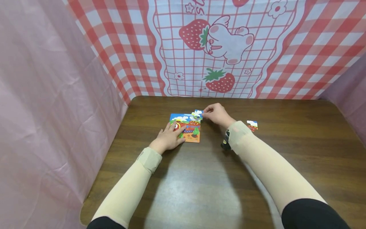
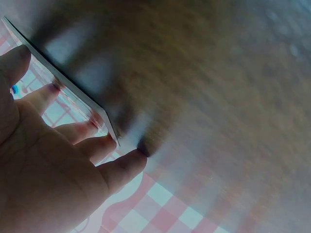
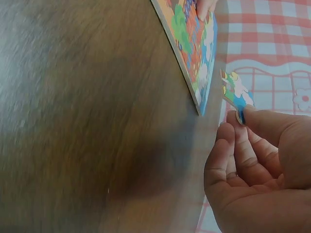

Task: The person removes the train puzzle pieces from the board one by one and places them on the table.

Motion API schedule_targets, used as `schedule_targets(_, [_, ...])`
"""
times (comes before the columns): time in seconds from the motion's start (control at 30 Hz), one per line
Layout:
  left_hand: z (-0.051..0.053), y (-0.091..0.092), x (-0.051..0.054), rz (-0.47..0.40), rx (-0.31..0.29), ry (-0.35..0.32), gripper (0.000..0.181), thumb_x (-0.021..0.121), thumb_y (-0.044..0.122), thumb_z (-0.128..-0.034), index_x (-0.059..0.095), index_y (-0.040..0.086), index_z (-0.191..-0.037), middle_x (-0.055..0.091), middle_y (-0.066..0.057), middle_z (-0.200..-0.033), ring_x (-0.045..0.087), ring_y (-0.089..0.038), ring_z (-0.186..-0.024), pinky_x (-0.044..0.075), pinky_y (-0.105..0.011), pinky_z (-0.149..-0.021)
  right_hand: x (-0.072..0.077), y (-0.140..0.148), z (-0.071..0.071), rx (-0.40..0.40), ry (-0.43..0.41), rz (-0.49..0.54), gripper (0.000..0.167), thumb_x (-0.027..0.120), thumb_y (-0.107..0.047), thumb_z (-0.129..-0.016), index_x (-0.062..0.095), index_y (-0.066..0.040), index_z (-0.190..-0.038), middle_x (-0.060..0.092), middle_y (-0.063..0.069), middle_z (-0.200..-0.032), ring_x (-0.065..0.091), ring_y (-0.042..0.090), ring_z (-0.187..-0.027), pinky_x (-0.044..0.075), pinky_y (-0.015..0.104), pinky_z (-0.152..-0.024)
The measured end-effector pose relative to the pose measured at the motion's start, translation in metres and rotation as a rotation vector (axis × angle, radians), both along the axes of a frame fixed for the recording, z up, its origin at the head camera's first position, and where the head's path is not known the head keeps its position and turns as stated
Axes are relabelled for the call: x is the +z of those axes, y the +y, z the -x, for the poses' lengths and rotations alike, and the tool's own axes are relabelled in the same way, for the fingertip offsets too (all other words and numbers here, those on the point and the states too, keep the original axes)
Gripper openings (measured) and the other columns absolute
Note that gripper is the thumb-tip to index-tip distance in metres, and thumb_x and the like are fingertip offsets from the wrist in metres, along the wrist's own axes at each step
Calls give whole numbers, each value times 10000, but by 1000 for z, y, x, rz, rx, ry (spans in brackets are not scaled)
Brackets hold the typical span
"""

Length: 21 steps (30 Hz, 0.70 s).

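Note:
A colourful jigsaw puzzle board (image 1: 193, 135) with blue sky, a red vehicle and orange ground lies on the table. My left hand (image 1: 168, 137) rests on its left part, fingers spread and straight; in the left wrist view the fingertips touch the board's edge and face. Between thumb and fingertips, my right hand (image 1: 218, 114) pinches a puzzle piece (image 3: 235, 90) with white, blue and green print. In the right wrist view that piece is held up, apart from the board's corner. From the head it overlaps the board's upper right corner.
Another puzzle piece or two (image 1: 252, 124) lie to the right of my right hand on the brown wooden table (image 1: 197, 184). A red-checked cloth (image 1: 128, 41) hangs behind the table, and a pink curtain (image 1: 51, 111) hangs on the left.

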<state>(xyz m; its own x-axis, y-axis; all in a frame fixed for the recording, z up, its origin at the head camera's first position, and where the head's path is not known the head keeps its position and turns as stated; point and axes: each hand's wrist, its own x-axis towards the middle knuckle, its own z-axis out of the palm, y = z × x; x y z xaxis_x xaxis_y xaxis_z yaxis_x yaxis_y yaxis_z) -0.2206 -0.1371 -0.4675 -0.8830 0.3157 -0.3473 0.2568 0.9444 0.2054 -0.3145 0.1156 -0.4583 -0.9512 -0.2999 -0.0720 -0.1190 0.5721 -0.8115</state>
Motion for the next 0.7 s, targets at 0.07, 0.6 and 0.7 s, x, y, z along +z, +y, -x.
schedule_targets(0.07, [0, 0, 0, 4, -4, 3, 647, 428, 550, -1061, 191, 379, -1638, 30, -143, -1691, 9, -383, -1525, 181, -635, -1149, 2, 5, 0, -1, -1, -4, 226, 708, -210, -980, 738, 6, -1040, 711, 124, -929, 655, 273, -883, 516, 365, -711])
schedule_targets(0.6, [-1, 0, 0, 16, -8, 14, 644, 416, 562, -1060, 194, 381, -1637, 45, -142, -1691, 18, -378, -1527, 183, -633, -1150, 16, 59, -8, -10, -27, 4, 291, 700, -234, -989, 717, 40, -1086, 732, 148, -952, 679, 310, -919, 531, 318, -722])
schedule_targets(0.7, [-1, -1, -1, 15, -11, 16, 648, 422, 564, -1057, 200, 376, -1637, 49, -143, -1691, 18, -376, -1528, 185, -632, -1149, 16, 71, -9, -19, -19, 1, 292, 707, -219, -984, 715, 58, -1076, 732, 152, -930, 679, 335, -910, 526, 280, -688])
